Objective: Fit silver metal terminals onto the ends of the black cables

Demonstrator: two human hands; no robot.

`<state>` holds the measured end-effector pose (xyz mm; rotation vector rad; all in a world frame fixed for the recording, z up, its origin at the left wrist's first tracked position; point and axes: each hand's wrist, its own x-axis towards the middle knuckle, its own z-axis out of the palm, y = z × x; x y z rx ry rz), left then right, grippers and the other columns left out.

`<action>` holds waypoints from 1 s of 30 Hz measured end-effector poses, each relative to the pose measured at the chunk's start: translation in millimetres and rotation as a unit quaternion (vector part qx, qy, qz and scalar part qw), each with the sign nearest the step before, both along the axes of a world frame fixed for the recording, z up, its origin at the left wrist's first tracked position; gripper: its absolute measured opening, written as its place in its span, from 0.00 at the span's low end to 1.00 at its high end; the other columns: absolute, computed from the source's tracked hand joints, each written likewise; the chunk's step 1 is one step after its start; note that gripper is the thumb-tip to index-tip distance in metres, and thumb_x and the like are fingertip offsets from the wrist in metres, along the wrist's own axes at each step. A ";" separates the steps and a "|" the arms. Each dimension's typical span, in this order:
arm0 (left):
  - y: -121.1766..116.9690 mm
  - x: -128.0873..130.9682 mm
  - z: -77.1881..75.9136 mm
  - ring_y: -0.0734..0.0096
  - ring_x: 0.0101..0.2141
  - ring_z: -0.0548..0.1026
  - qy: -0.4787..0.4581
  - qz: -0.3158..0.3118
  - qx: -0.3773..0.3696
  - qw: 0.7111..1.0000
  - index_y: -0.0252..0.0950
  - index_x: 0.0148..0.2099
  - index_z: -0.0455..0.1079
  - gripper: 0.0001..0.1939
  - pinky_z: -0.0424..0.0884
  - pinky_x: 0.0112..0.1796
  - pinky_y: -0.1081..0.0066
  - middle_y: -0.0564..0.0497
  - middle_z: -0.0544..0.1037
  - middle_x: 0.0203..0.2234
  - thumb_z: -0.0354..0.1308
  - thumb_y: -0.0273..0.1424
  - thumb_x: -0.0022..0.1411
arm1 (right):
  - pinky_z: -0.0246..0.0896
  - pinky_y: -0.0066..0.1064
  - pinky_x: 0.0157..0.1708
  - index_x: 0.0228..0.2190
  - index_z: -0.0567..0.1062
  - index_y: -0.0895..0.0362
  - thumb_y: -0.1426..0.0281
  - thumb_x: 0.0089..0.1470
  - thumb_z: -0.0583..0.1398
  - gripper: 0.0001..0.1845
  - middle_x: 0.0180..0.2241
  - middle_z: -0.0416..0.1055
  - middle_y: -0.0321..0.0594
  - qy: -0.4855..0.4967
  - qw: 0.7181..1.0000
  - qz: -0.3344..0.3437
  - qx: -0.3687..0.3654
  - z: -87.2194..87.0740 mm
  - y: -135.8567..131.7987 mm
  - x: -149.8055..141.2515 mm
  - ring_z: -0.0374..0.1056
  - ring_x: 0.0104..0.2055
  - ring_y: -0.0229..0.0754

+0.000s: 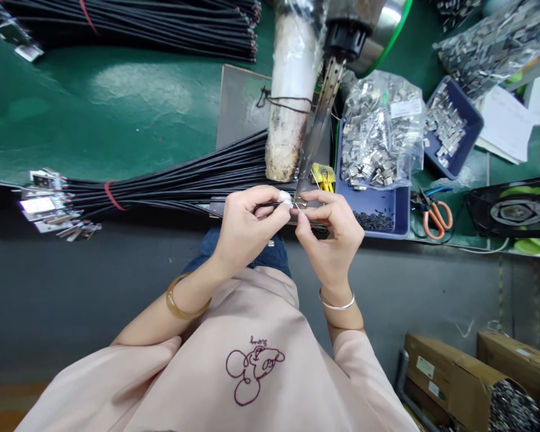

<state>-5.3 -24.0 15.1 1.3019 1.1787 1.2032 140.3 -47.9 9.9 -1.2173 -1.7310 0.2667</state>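
My left hand [245, 228] is closed in a pinch on the end of a black cable, one fingertip wrapped in white. Facing it, my right hand [333, 231] pinches a tiny silvery metal piece [300, 204] at that cable end; its exact kind is too small to make out. The cable belongs to a bundle of black cables [175, 186], tied with a red band [114, 196], with metal connectors [45, 204] at the far left. Just above my fingers, a slim metal tube [317, 123] slants down beside a white, scorched cylinder [292, 108] wrapped in plastic.
To the right, a blue tray [401, 210] holds bagged metal shells [378, 138] and small black parts [372, 221]. Orange-handled pliers [437, 219], a second blue bin [470, 129] and a black fan [517, 210] lie beyond. Another cable bundle [139, 27] rests at the back left.
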 end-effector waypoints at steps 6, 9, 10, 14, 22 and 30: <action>0.8 -1.1 2.8 0.84 0.19 0.53 -0.010 -0.002 -0.013 1.000 0.33 0.25 0.72 0.04 0.49 0.19 0.78 0.57 0.65 0.18 0.59 0.24 0.52 | 0.75 0.37 0.42 0.30 0.73 0.52 0.78 0.55 0.62 0.08 0.40 0.78 0.38 -0.012 1.000 -0.003 0.000 3.9 -4.2 -1.6 0.76 0.43 0.41; 0.5 -2.2 0.9 0.82 0.20 0.58 -0.016 -0.033 -0.037 0.999 0.32 0.26 0.74 0.05 0.53 0.20 0.79 0.56 0.68 0.19 0.59 0.24 0.53 | 0.75 0.36 0.41 0.31 0.72 0.53 0.79 0.54 0.62 0.09 0.40 0.78 0.39 -0.020 1.000 0.002 0.003 2.5 -7.7 0.0 0.76 0.43 0.41; 0.3 -2.4 -0.1 0.82 0.20 0.59 -0.018 -0.042 -0.040 0.998 0.33 0.26 0.75 0.05 0.54 0.20 0.79 0.55 0.69 0.19 0.59 0.24 0.53 | 0.75 0.36 0.42 0.31 0.72 0.52 0.79 0.54 0.62 0.09 0.40 0.78 0.39 -0.026 1.000 0.003 0.004 2.2 -8.6 0.6 0.76 0.44 0.41; -1.9 -2.7 -4.2 0.83 0.19 0.58 -0.018 -0.051 -0.032 0.998 0.33 0.27 0.76 0.06 0.53 0.19 0.80 0.56 0.70 0.18 0.59 0.23 0.54 | 0.75 0.36 0.42 0.32 0.71 0.52 0.78 0.55 0.62 0.09 0.39 0.79 0.37 -0.050 0.999 -0.004 0.021 2.2 -10.9 1.7 0.77 0.43 0.41; -8.1 -5.6 -9.5 0.80 0.22 0.70 -0.049 -0.053 -0.024 0.997 0.33 0.31 0.73 0.01 0.65 0.23 0.79 0.55 0.75 0.21 0.61 0.25 0.56 | 0.75 0.30 0.39 0.35 0.73 0.52 0.80 0.55 0.63 0.11 0.38 0.80 0.37 -0.079 0.992 -0.053 0.084 -1.4 -17.9 -6.7 0.77 0.40 0.38; -11.7 -10.9 -10.2 0.75 0.30 0.79 -0.084 -0.082 -0.026 0.993 0.33 0.36 0.73 0.02 0.73 0.31 0.78 0.51 0.80 0.28 0.61 0.27 0.61 | 0.78 0.26 0.34 0.30 0.71 0.56 0.71 0.59 0.62 0.06 0.39 0.75 0.36 0.152 0.978 -0.003 -0.145 -0.8 -15.3 -6.4 0.78 0.33 0.34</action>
